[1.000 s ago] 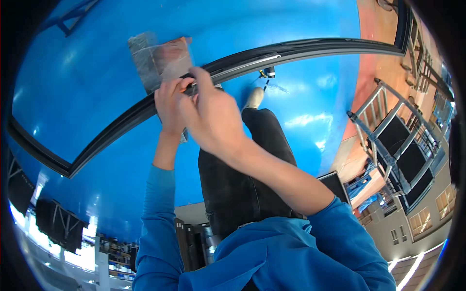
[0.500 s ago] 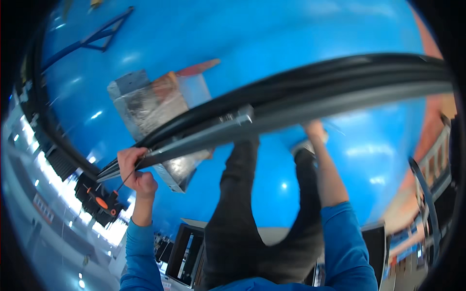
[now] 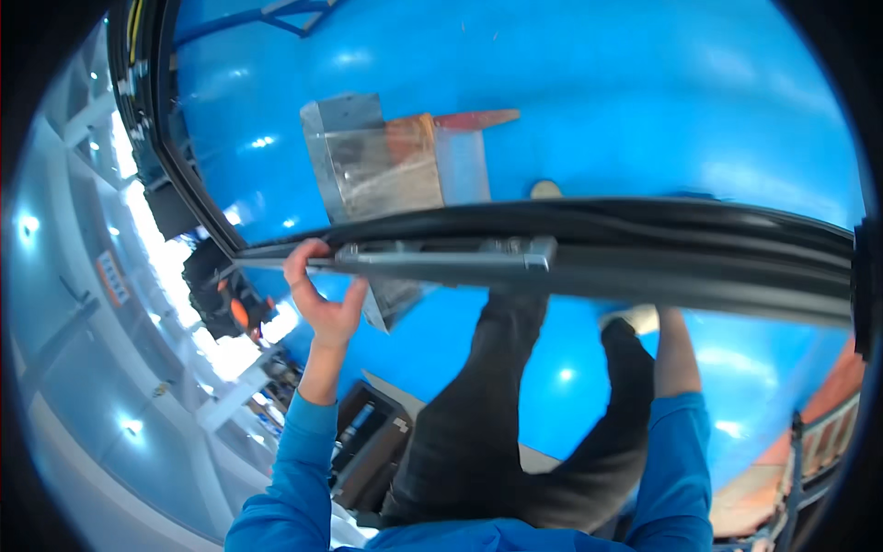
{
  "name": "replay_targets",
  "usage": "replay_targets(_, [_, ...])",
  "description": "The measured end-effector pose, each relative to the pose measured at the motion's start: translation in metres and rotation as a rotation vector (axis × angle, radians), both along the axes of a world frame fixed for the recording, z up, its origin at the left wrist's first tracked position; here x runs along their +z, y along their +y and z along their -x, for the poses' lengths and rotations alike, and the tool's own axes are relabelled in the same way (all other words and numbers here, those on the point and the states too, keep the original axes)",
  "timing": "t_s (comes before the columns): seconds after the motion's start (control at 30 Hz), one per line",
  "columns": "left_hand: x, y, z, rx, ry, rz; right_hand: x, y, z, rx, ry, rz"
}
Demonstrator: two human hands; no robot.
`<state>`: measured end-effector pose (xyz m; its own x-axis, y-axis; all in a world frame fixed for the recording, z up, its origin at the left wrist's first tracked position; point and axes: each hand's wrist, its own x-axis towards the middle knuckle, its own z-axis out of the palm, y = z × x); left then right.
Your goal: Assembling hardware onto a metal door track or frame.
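Observation:
A long black frame rail (image 3: 699,276) with dark seals crosses the view in front of my legs. On its near face lies a slim silver metal bar (image 3: 441,257) with a block-like right end. My left hand (image 3: 324,308) grips the rail by the bar's left end, fingers over the edge and thumb lower on the near side. Behind the rail's right half goes my right forearm (image 3: 677,359); that hand is hidden, so its fingers and any hold do not show.
Past the rail, a plastic-covered package (image 3: 386,175) and a red-orange piece (image 3: 474,119) lie on the blue floor (image 3: 644,110). A blue metal stand (image 3: 276,14) is at the far left. Beside my left leg is a black case (image 3: 372,437). Racks (image 3: 809,469) stand at lower right.
The view has swung, so the rail now runs nearly level and the package appears farther right. My left thumb has spread from the fingers. My right hand has gone from partly visible to hidden.

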<state>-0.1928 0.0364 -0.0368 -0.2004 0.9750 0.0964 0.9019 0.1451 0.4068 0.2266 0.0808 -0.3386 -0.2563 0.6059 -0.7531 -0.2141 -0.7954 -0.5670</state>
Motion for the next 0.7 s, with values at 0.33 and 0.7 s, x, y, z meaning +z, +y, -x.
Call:
replay_targets(0.33, [0.054,-0.006,-0.19,0.2,-0.473,0.125,0.324,0.107,-0.062,0.476,-0.145,0.005])
replay_targets(0.7, [0.046,0.117,-0.194,1.312,-1.615,0.518,0.332,0.28,0.135,0.82,-0.352,-0.951])
